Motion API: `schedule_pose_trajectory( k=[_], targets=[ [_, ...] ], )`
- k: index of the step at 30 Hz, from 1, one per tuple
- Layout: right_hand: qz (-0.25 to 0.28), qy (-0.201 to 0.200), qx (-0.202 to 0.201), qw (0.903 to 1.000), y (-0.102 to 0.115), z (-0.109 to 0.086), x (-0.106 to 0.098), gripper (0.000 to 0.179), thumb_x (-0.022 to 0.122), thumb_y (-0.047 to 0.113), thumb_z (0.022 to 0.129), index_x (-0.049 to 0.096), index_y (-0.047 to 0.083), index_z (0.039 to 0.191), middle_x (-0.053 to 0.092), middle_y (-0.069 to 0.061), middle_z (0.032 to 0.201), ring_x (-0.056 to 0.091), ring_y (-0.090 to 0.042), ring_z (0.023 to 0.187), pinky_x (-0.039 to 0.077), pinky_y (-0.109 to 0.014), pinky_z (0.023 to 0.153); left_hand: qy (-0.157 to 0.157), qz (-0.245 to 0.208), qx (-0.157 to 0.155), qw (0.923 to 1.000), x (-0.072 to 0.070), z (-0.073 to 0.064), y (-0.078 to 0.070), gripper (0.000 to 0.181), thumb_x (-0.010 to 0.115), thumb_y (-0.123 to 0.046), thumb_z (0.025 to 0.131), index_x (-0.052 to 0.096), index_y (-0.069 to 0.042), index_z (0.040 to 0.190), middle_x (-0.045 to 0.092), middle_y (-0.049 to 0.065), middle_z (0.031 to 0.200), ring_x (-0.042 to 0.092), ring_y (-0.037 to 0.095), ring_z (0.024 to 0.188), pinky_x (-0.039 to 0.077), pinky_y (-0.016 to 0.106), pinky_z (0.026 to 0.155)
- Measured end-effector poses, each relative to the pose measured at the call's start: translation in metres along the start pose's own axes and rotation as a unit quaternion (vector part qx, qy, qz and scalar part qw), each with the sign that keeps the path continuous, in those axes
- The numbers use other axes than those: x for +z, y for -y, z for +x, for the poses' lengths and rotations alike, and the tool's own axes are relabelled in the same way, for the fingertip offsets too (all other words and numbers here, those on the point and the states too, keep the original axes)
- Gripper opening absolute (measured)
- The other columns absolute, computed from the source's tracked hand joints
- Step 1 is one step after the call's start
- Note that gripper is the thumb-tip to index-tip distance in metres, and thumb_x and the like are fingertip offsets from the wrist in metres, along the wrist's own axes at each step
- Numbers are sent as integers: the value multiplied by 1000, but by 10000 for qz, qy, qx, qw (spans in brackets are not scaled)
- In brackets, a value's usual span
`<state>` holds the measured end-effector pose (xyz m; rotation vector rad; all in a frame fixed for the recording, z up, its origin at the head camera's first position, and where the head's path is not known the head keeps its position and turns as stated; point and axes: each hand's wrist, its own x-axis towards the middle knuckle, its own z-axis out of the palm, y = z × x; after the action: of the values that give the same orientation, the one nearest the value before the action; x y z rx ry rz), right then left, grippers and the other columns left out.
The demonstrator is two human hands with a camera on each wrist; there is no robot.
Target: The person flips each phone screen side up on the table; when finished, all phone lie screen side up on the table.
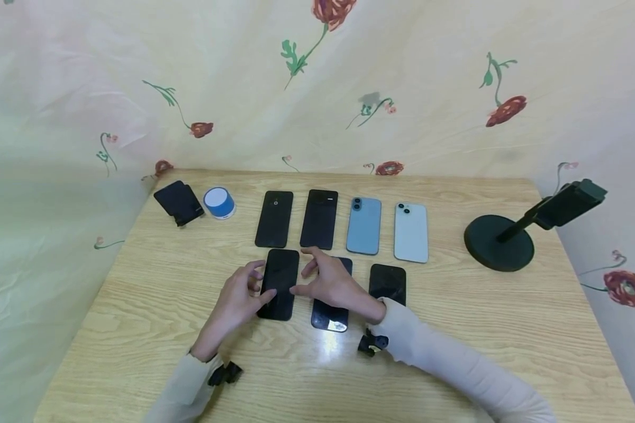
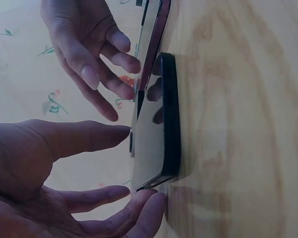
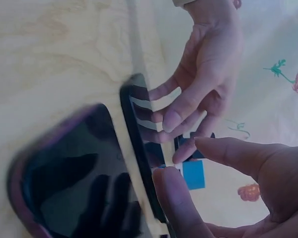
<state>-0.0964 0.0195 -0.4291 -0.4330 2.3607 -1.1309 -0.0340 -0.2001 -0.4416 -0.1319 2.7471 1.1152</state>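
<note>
We find the black phone (image 1: 280, 281) flat on the table (image 1: 148, 311), directly between the two hands, its long axis running away from the person; the left hand (image 1: 237, 296) is nearer, its thumb overlapping the screen. We note both hands unclenched, thumbs and fingers spread and grasping nothing, the right hand (image 1: 330, 281) at the opposite long edge; whether any fingertip touches the phone we cannot tell.

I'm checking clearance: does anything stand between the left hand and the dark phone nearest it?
Nothing visible does: the left hand is at the left edge of the dark phone; another phone lies to its right.
</note>
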Motion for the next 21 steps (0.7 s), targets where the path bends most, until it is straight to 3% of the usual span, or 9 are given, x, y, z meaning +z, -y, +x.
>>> schedule_pose_trajectory(
  k=[4, 10, 16, 21],
  targets=[
    [296, 166, -263, 9991, 1, 0, -11, 84, 85, 24, 88, 40, 9, 157, 70, -9, 121, 76, -13, 86, 60, -31, 79, 42, -51, 3, 10000, -3, 4, -1, 65, 78, -23, 94, 51, -5, 151, 67, 17, 125, 67, 26, 99, 55, 42, 85],
    [320, 316, -761, 9961, 3, 7, -25, 79, 82, 20, 91, 40, 4, 156, 67, -14, 127, 78, -21, 96, 62, -33, 80, -138, -152, 174, 9996, -8, 8, -3, 66, 75, -29, 97, 48, -5, 152, 64, 21, 132, 69, 35, 110, 57, 50, 92],
    [286, 231, -1004, 9943, 5, 20, -36, 73, 80, 17, 92, 43, 2, 154, 69, -17, 123, 78, -22, 96, 62, -33, 81, -490, -330, 499, 9970, -12, 17, -10, 63, 74, -29, 97, 50, -6, 151, 60, 22, 135, 68, 38, 114, 60, 49, 88],
    [294, 34, -1116, 9933, 5, 34, -41, 67, 79, 15, 93, 47, 2, 151, 69, -17, 120, 77, -24, 93, 63, -31, 75, -644, -289, 574, 9958, -14, 30, -17, 62, 75, -29, 97, 52, -8, 150, 56, 22, 137, 63, 37, 118, 59, 48, 87]
  ],
)
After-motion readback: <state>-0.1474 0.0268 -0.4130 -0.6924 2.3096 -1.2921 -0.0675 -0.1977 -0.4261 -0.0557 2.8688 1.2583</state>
